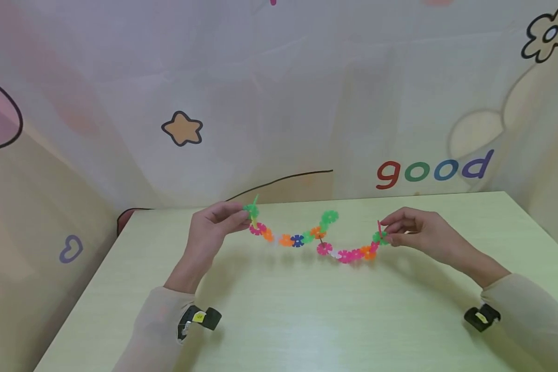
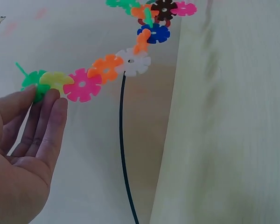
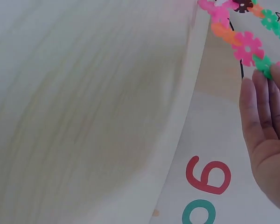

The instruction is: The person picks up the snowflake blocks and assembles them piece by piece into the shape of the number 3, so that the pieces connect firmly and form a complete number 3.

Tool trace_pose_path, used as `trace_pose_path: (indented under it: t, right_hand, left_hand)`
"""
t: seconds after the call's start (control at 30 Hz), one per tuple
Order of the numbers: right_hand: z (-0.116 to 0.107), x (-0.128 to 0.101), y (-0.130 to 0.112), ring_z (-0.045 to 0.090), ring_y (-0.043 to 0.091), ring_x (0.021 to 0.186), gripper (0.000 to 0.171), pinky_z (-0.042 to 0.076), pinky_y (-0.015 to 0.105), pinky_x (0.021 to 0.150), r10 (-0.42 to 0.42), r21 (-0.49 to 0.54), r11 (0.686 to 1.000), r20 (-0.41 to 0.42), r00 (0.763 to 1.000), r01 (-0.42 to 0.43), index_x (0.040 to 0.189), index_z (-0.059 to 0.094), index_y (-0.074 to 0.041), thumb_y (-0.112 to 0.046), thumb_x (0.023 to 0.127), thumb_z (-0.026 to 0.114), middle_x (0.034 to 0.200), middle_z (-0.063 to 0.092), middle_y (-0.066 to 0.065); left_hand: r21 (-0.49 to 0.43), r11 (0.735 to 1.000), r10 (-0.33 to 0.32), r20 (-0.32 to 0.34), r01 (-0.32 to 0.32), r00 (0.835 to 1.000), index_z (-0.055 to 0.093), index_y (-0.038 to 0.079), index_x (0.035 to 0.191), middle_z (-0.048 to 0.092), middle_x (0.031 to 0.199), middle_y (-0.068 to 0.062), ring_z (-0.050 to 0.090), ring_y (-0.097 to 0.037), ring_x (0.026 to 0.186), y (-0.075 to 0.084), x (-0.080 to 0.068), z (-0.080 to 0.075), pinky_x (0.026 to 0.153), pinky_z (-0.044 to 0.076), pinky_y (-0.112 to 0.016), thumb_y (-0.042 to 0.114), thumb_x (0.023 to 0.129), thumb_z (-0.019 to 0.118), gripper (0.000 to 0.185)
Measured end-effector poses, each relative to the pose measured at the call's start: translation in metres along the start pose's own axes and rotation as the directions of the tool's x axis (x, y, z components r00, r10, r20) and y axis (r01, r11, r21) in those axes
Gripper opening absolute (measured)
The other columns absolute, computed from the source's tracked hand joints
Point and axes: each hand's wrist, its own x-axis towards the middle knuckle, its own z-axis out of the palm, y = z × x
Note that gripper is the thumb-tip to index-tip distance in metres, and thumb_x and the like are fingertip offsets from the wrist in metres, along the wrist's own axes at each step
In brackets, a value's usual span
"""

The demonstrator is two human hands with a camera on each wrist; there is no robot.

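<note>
A chain of interlocking plastic snowflake discs (image 1: 297, 241) hangs in a shallow sag above the table, in pink, orange, white, blue, green and other colours. My left hand (image 1: 209, 232) pinches its left end by a green disc (image 2: 35, 83), beside a yellow disc (image 2: 57, 81). At the other end, my right hand (image 1: 423, 235) pinches a green disc (image 3: 262, 65) between thumb and fingertips; a pink disc (image 3: 248, 48) adjoins it. Near the chain's middle, a short branch of green discs (image 1: 329, 217) sticks up, and a dark brown disc (image 2: 164, 9) shows in the left wrist view.
Below the chain lies a pale wooden table (image 1: 279, 320). Behind it hangs a printed cloth backdrop (image 1: 279, 103) with a star (image 1: 182, 128) and the word "good" (image 1: 434, 170). Dark straps with small devices (image 1: 200, 318) sit on both sleeves.
</note>
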Motion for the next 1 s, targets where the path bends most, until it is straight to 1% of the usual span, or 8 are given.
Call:
trace_pose_path:
  t: [0.13,0.2,0.27,0.43,0.53,0.67,0.73,1.0]
  right_hand:
    - [0.000,0.000,-0.001,0.074,0.017,0.099,0.034,0.060,0.024,0.083,-0.018,-0.046,0.999,-0.044,0.999,0.016,0.129,0.067,-0.002,-0.013,0.098,0.079,0.111,0.075,0.009]
    - [0.000,0.000,-0.001,0.072,0.015,0.100,0.031,0.060,0.024,0.082,-0.031,-0.065,0.997,-0.059,0.998,0.027,0.126,0.069,-0.004,-0.013,0.098,0.079,0.113,0.074,0.009]
    - [0.000,0.000,0.000,0.072,0.015,0.100,0.026,0.060,0.025,0.082,-0.036,-0.069,0.997,-0.065,0.997,0.031,0.122,0.070,-0.005,-0.012,0.098,0.078,0.113,0.074,0.008]
    - [0.000,-0.001,0.002,0.074,0.024,0.100,0.018,0.061,0.024,0.082,-0.044,-0.050,0.998,-0.069,0.997,0.040,0.114,0.072,-0.005,-0.008,0.098,0.078,0.111,0.074,0.009]
    - [0.001,-0.003,0.001,0.074,0.025,0.099,0.017,0.061,0.023,0.082,-0.061,-0.055,0.997,-0.072,0.996,0.057,0.113,0.073,-0.005,-0.006,0.097,0.078,0.112,0.074,0.009]
    - [0.002,-0.004,-0.001,0.074,0.020,0.098,0.016,0.061,0.023,0.083,-0.082,-0.060,0.995,-0.059,0.995,0.078,0.112,0.075,-0.006,-0.003,0.097,0.078,0.113,0.074,0.010]
    - [0.002,-0.006,-0.002,0.073,0.019,0.099,0.015,0.061,0.024,0.083,-0.091,-0.060,0.994,-0.048,0.995,0.088,0.110,0.075,-0.007,-0.002,0.096,0.078,0.113,0.074,0.009]
    - [0.005,-0.005,0.003,0.071,0.015,0.098,0.020,0.060,0.024,0.088,-0.174,-0.108,0.979,0.015,0.985,0.175,0.107,0.076,-0.011,0.001,0.093,0.080,0.107,0.075,0.001]
  left_hand:
    - [0.013,1.000,-0.011,0.012,0.011,1.000,0.076,-0.001,0.116,0.077,0.104,-0.008,0.077,-0.023,0.094,-0.007,-0.001,-0.003,0.095,0.060,-0.037,0.011,0.096,0.080,0.023]
    - [0.023,1.000,-0.015,0.019,0.015,1.000,0.076,0.000,0.113,0.077,0.103,-0.007,0.076,-0.024,0.095,-0.011,-0.001,-0.005,0.094,0.060,-0.037,0.010,0.095,0.081,0.021]
    - [0.033,0.999,-0.024,0.024,0.024,0.999,0.076,0.001,0.112,0.077,0.102,-0.007,0.074,-0.024,0.096,-0.015,-0.002,-0.006,0.093,0.060,-0.037,0.010,0.094,0.082,0.020]
    - [0.068,0.996,-0.060,0.027,0.058,0.998,0.076,0.001,0.111,0.077,0.103,-0.006,0.074,-0.023,0.096,-0.023,-0.003,-0.009,0.093,0.059,-0.034,0.010,0.094,0.082,0.021]
    - [0.082,0.994,-0.078,0.027,0.075,0.997,0.076,0.001,0.112,0.077,0.105,-0.007,0.074,-0.023,0.098,-0.027,-0.003,-0.009,0.094,0.059,-0.033,0.009,0.094,0.082,0.020]
    - [0.096,0.991,-0.097,0.035,0.093,0.995,0.077,0.001,0.111,0.076,0.107,-0.007,0.073,-0.023,0.099,-0.033,-0.004,-0.009,0.093,0.059,-0.031,0.007,0.094,0.081,0.019]
    - [0.101,0.990,-0.102,0.045,0.097,0.994,0.078,0.001,0.111,0.076,0.107,-0.007,0.073,-0.022,0.099,-0.035,-0.004,-0.008,0.092,0.059,-0.031,0.006,0.094,0.081,0.018]
    - [0.080,0.993,-0.098,0.102,0.090,0.990,0.079,0.000,0.109,0.077,0.111,-0.008,0.074,-0.022,0.100,-0.045,-0.005,-0.007,0.092,0.061,-0.032,-0.001,0.092,0.079,0.017]
